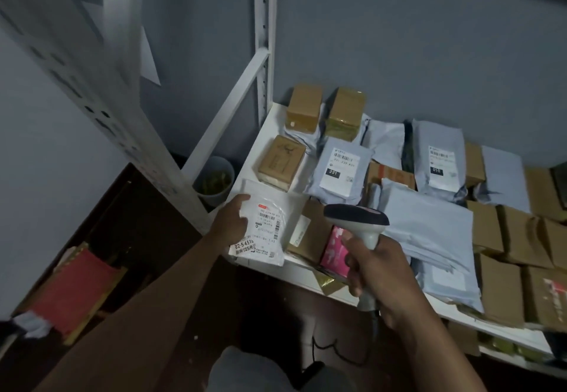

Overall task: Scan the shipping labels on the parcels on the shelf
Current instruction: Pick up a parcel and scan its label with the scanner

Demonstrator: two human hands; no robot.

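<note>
Left hand point(230, 223) held a flat white mailer point(270, 226) at the near-left corner of the white shelf point(270, 121), thumb across its left edge and label facing up; the other fingers were hidden under the mailer. Right hand point(377, 272) had its fingers wrapped round the handle of a barcode scanner point(357, 215), with the dark head just right of the mailer and angled toward it. Scanner cable point(337, 351) dropped below the right hand toward the floor. Just beyond the left fingers: a tan box point(280, 161) lying on the shelf. Past the scanner head: a grey poly bag marked 231 point(339, 170), label up. Farther right of that, another grey bag marked 010 point(437, 158). Right of the right hand, a large grey bag point(429, 229) lay across stacked cardboard boxes point(503, 290). A pink packet point(334, 250) sat between the two hands, touching a brown box. Below-left of the left hand, on the floor: a pale bin point(214, 180) and a red folding stool point(76, 290).
</note>
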